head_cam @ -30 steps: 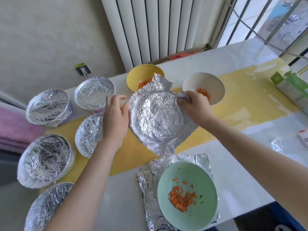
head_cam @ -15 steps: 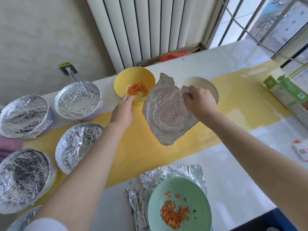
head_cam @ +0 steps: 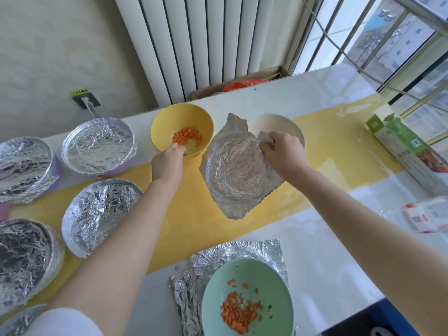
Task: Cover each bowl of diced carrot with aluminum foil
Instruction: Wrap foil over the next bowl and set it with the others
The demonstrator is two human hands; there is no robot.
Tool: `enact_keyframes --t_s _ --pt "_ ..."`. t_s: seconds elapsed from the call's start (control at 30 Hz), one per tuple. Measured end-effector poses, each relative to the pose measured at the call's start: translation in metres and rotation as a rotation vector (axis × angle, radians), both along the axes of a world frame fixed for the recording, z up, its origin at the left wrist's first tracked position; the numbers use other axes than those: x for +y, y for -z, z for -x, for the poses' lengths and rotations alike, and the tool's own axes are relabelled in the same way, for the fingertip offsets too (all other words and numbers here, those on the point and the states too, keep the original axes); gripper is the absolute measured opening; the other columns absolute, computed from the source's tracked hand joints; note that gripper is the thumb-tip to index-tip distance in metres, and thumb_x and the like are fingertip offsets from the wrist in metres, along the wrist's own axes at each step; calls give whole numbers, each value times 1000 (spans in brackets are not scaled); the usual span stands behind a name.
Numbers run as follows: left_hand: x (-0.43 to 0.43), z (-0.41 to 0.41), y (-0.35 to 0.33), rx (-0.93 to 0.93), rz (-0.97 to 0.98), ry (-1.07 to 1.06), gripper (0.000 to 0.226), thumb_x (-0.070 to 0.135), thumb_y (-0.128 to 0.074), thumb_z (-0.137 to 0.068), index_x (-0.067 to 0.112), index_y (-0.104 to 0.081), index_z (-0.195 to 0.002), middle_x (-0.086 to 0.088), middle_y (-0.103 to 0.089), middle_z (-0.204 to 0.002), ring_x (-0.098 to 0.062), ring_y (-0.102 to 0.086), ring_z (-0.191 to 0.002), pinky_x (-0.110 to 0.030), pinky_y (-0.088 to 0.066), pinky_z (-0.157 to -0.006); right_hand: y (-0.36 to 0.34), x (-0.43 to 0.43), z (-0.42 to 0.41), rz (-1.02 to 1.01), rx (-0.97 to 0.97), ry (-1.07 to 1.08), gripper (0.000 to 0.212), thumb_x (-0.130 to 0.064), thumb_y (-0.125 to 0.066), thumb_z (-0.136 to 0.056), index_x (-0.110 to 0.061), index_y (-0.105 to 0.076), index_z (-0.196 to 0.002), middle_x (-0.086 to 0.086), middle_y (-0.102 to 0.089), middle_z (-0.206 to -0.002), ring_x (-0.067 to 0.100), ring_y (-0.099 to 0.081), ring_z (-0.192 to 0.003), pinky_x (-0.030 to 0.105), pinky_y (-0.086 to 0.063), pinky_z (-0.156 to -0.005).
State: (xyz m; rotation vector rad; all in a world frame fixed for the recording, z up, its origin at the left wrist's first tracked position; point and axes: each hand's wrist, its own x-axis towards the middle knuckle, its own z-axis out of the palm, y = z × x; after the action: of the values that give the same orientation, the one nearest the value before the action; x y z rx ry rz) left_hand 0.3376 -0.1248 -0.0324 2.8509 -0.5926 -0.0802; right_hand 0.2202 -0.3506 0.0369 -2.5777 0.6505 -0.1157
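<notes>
Looking down on a white table with a yellow strip running across the middle.

Left hand at centre frame, fingers curled over the near rim of the yellow bowl and gripping it. Small heap of diced carrot inside, still uncovered.

Right hand just right of centre, pinching the upper right edge of a crumpled foil sheet and holding it up off the table. Sheet hanging tilted, already dished into a round bowl shape. Hands well apart, with the foil between them, just right of the yellow bowl.

White bowl right behind the foil and the right hand, mostly hidden, contents not visible from here.

Down at bottom centre, a green bowl with more carrot, also uncovered, parked on top of some loose foil sheets lying flat on the table.

Over on the left side, five foil-covered bowls clustered together, the lowest one only peeking in at the bottom left corner.

Green foil box lying at the right edge, with a blurry packet a bit below it, too smeared to read. White radiator along the top, against the wall.
</notes>
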Motion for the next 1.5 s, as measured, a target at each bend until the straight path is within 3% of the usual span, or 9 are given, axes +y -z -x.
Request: enact_keyframes --t_s 0.2,0.4,0.5,0.83,1.1,1.2,1.3,1.4,1.5 --pt "14 40 -8 -24 50 25 22 -2 -50 -91 15 -61 -100 2 -58 -105 -15 -62 -91 -27 -26 -51 7 17 17 24 46 -82 20 -22 -43 -95 -7 -54 -87 12 -56 -80 29 -45 -72 30 -29 -52" --pt "36 93 -13 23 103 -15 19 2 -55 -90 15 -64 -100 3 -60 -104 -14 -58 -79 -25 -37 -50 15 35 32 65 134 -108 18 -20 -42 -93 -7 -47 -81 10 -51 -77 30 -46 -70 28 -21 -45" --pt "44 116 -13 42 106 -34 18 5 -53 -92 16 -64 -102 5 -59 -107 -6 -46 -72 -18 -26 -44 14 38 38 81 155 -96 19 -19 -41 -93 -6 -53 -89 10 -51 -79 30 -46 -69 29 -26 -49" --pt "48 158 -20 105 80 -13 17 10 -51 -95 15 -63 -106 4 -57 -108 -11 -59 -84 -12 -21 -45 -13 31 48 245 101 -79 25 -21 -37 -96 -7 -58 -98 13 -58 -84 30 -46 -72 30 -30 -56" --pt "47 174 -21 207 53 19 18 18 -48 -97 17 -63 -106 1 -56 -120 -16 -61 -103 -25 -48 -65 -54 34 35 373 -66 -101 19 -18 -35 -96 -11 -41 -80 11 -47 -67 29 -37 -53 27 -17 -45" --pt "49 174 -25 346 83 64 25 21 -44 -98 18 -65 -113 -2 -57 -123 -20 -55 -111 -29 -48 -78 -72 42 27 361 -155 -103 21 -22 -36 -96 -11 -39 -78 7 -39 -59 30 -34 -54 29 -15 -45" --pt "53 170 -32 462 324 -4 30 27 -39 -100 17 -62 -116 -3 -61 -116 -18 -58 -104 -33 -46 -86 -83 53 21 266 -238 -104 27 -24 -37 -95 -11 -36 -72 3 -34 -56 31 -37 -60 31 -16 -45" --pt "52 162 -50 519 774 -300 33 38 -29 -101 20 -55 -108 3 -60 -94 -17 -59 -79 -37 -49 -76 -84 63 17 89 -280 -116 38 -27 -41 -95 -17 -29 -60 2 -36 -55 29 -36 -59 31 -18 -44" --pt "56 145 -64 598 1167 -620 39 44 -30 -99 15 -54 -111 2 -59 -99 -16 -57 -84 -30 -49 -74 -71 76 16 -105 -259 -167 39 -25 -47 -94 -18 -30 -59 0 -36 -53 26 -37 -58 32 -21 -46"
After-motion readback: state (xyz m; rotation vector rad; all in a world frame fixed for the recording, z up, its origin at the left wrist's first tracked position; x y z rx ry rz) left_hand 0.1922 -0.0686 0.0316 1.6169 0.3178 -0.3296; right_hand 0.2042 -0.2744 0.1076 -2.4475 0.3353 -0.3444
